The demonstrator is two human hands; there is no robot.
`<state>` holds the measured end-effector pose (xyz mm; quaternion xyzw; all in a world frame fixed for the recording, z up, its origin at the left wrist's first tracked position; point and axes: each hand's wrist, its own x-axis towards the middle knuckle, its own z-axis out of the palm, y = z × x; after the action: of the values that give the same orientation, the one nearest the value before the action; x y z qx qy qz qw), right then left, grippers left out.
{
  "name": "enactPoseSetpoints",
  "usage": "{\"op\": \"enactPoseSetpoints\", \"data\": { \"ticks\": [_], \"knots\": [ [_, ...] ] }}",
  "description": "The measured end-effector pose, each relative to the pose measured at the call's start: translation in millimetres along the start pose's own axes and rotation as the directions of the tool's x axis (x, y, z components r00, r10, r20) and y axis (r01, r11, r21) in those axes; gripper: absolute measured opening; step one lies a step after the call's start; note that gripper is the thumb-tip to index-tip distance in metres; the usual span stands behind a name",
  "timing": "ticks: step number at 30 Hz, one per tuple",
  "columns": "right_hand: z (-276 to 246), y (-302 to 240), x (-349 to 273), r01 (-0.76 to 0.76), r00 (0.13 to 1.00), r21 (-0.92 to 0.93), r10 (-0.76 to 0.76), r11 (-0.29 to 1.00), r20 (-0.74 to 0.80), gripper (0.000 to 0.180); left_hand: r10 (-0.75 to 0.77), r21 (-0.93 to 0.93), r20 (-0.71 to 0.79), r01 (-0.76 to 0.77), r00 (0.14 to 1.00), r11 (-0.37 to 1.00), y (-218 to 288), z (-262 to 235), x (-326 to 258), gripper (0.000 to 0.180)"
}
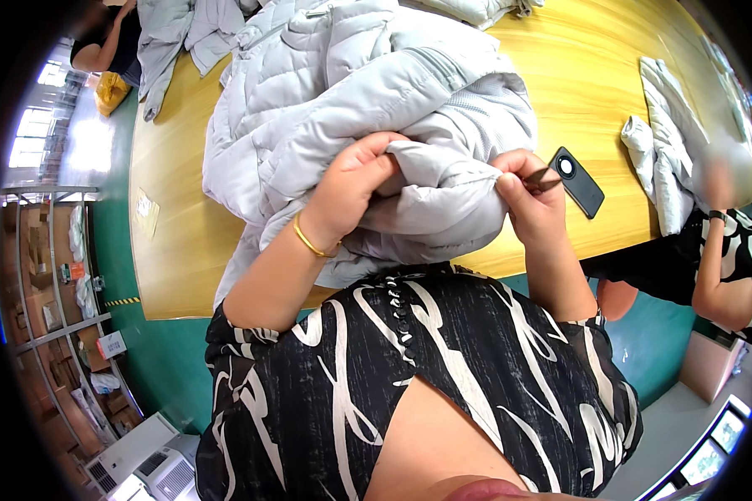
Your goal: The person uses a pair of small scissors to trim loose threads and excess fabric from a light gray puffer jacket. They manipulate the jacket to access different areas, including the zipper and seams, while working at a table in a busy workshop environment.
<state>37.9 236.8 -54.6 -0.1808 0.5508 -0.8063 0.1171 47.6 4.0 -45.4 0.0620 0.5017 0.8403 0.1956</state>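
Note:
A light grey quilted puffer jacket lies bunched on the table in front of me. My left hand is closed on a fold of it, some fingertips hidden in the fabric. At the other end of that fold, my right hand pinches the jacket's edge between thumb and forefinger. A small dark pointed tool also sits in the right hand, mostly covered by the fingers, so its exact kind is unclear. The fabric is drawn out between both hands, near my body.
On the yellow wood-grain table, a black phone lies just right of my right hand. Another grey jacket is by a person at the right. More grey garments lie at the far left, near another person. Metal shelving holds boxes at left.

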Motion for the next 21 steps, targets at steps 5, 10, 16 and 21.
{"op": "enactPoseSetpoints", "data": {
  "ticks": [5, 10, 16, 21],
  "knots": [
    [8.8, -6.6, 18.9, -0.043, 0.997, 0.008, 0.043, 0.999, 0.070, 0.007, 0.011, 0.024, -0.135, -0.008, 0.991, 1.000, 25.4, 1.2, -2.9, 0.032],
    [16.9, -4.4, 26.7, -0.023, 0.993, 0.028, 0.020, 0.999, 0.121, 0.008, -0.086, -0.026, -0.150, 0.083, 0.985, 0.996, 29.6, -8.2, 1.0, 0.031],
    [29.4, -17.9, 33.5, -0.019, 0.995, -0.058, 0.024, 0.998, 0.099, 0.008, -0.114, 0.069, -0.142, 0.125, 0.983, 0.990, 32.4, -12.0, 8.0, 0.027],
    [29.6, -24.1, 35.6, -0.018, 0.999, -0.089, 0.021, 0.996, 0.036, 0.009, 0.799, 0.801, -0.081, -0.438, 0.596, 0.408, 26.3, 10.1, -4.6, 0.023]
  ]
}}
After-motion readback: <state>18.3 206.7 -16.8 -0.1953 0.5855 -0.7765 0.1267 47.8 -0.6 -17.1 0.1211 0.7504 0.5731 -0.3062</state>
